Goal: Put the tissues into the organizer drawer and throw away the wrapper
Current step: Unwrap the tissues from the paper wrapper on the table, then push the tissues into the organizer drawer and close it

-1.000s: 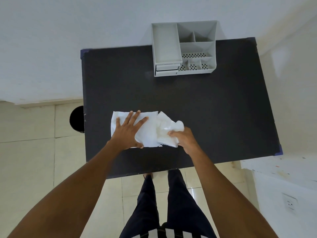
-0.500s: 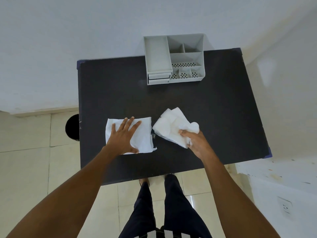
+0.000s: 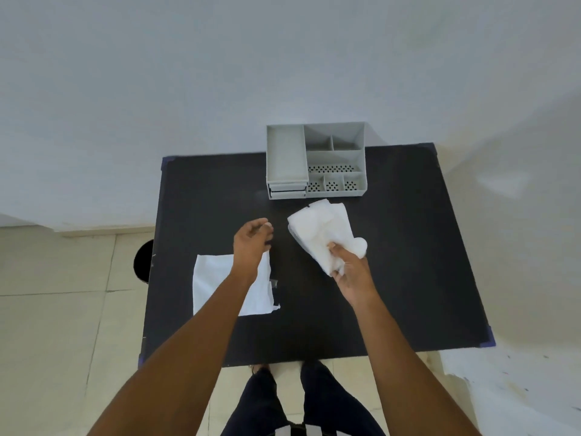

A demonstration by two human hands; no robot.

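My right hand [image 3: 352, 272] is shut on a loose bundle of white tissues [image 3: 320, 231], held just above the black table [image 3: 399, 262] in front of the organizer. A flat white wrapper [image 3: 213, 281] with a torn lower right corner lies on the table at the left. My forearm covers part of it. My left hand [image 3: 251, 243] hovers past the wrapper's far edge, fingers loosely curled and holding nothing. The grey organizer [image 3: 333, 158] stands at the table's far edge. Its two small drawers [image 3: 287, 190] at the front left are closed.
A round black bin [image 3: 144, 261] stands on the tiled floor, partly hidden by the table's left edge. White walls run behind and to the right of the table. My legs are at the near edge.
My left hand has lifted off the wrapper and moved forward. My right hand has carried the tissues away from the wrapper, toward the organizer. The camera has tilted up.
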